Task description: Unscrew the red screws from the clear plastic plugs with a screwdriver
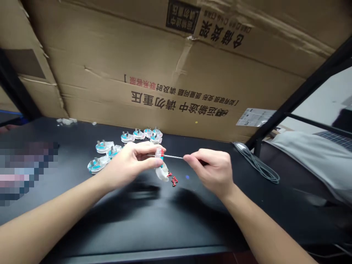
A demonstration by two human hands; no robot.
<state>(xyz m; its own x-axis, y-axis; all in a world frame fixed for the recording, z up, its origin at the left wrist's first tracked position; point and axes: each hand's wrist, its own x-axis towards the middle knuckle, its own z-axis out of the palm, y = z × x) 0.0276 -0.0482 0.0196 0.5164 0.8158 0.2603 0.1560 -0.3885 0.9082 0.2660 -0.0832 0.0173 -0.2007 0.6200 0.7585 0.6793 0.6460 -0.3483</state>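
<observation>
Overall: seen from above, a person's two bare forearms reach over a black matte tabletop (82, 227), backed by a large brown cardboard box printed with Chinese characters (176, 73).
Left hand: the left hand (129, 163) is closed around a small clear plastic plug body with teal and red inner parts (160, 156), raised just above the table, fingers pinching its sides.
Right hand: the right hand (213, 168) is closed on the handle of a thin silver-shafted screwdriver (173, 157); the shaft runs level leftward and its tip meets the plug body. The handle is hidden inside the fist.
Below the hands: a clear curved plastic cover piece (162, 175) lies on the table, just beside a few tiny red screws or clips (173, 179).
Behind the left hand: a loose cluster of finished clear-and-teal plugs with metal prongs (128, 143) sits on the table.
Right side: a coiled grey cable (258, 165) lies by a black metal frame post (302, 91).
Far left: a blurred-out patch (27, 172) hides whatever is there.
Risk: I judge the tip could slip off the small part because the plug is held in mid-air; a slip might jab the left fingers or knock the red pieces away across the dark surface.
</observation>
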